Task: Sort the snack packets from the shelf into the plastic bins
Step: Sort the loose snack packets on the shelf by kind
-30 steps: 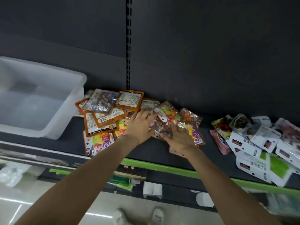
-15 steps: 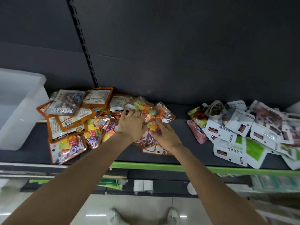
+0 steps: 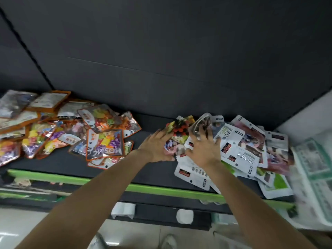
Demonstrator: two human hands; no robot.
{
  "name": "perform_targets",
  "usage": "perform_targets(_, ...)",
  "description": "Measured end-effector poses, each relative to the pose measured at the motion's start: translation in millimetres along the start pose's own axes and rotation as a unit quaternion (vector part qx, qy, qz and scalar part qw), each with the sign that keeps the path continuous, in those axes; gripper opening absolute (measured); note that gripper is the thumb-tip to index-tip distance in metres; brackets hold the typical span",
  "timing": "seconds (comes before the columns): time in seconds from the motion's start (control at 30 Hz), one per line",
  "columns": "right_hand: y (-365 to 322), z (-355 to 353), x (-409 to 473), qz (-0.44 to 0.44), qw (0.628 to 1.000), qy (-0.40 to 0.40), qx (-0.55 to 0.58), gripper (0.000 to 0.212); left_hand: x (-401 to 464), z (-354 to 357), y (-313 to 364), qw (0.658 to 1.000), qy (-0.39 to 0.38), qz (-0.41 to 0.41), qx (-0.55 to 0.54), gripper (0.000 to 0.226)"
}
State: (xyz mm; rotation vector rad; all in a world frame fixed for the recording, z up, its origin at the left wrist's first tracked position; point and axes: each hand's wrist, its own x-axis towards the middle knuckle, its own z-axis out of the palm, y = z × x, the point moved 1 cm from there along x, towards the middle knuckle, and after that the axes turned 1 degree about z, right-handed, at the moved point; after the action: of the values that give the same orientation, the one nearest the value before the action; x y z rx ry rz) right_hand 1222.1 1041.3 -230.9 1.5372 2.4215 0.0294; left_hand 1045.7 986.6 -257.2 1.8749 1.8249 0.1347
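Two heaps of snack packets lie on the dark shelf. The orange-edged colourful packets are at the left, the white packets at the right. My left hand lies with straight fingers on the left edge of the white heap, touching a berry-print packet and a pink one. Beside it, my right hand has its fingers spread flat over the white packets, fingertips at a clear packet. Neither hand grips anything. No plastic bin shows clearly.
The shelf has a green front edge and a dark back panel. A blurred white and green package sits at the far right, with a pale wall behind it. Lower shelves and floor lie below.
Both hands left the colourful heap and moved right onto the white heap. The view swung right, so the clear bin at the left has dropped out of sight.
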Motion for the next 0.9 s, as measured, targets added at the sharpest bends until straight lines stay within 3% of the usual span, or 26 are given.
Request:
perform_targets(0.1,24.4,-4.8,1.0,-0.020,1.000,0.010,0.012,0.067,5.8,11.8,6.9,0.997,-0.015,-0.011,0.080,0.114)
perform_targets(0.2,43.0,-8.8,11.7,-0.022,0.999,0.006,0.026,0.054,12.8,14.2,11.2,0.998,-0.018,-0.054,0.025,0.113)
perform_targets(0.4,58.3,-18.0,14.8,-0.005,0.993,0.056,0.103,0.036,19.6,-16.5,14.1,0.993,0.094,-0.047,-0.048,0.046)
perform_targets(0.53,66.8,-29.2,16.5,0.008,0.982,0.064,0.176,0.031,17.5,-36.1,10.9,0.969,0.201,-0.061,-0.133,0.034)
perform_targets(0.67,66.6,-17.5,6.0,-0.042,0.989,0.027,0.139,0.050,5.5,-26.4,18.5,0.979,0.146,-0.063,-0.128,0.031)
perform_targets(0.77,72.7,-6.3,-12.3,-0.082,0.994,-0.012,0.068,0.077,-4.8,-6.5,32.9,0.997,0.038,-0.055,-0.039,0.045)
perform_targets(0.9,88.2,5.7,-36.7,-0.060,0.995,0.033,0.074,0.091,-12.1,9.6,58.9,0.982,0.158,-0.060,-0.082,0.092)
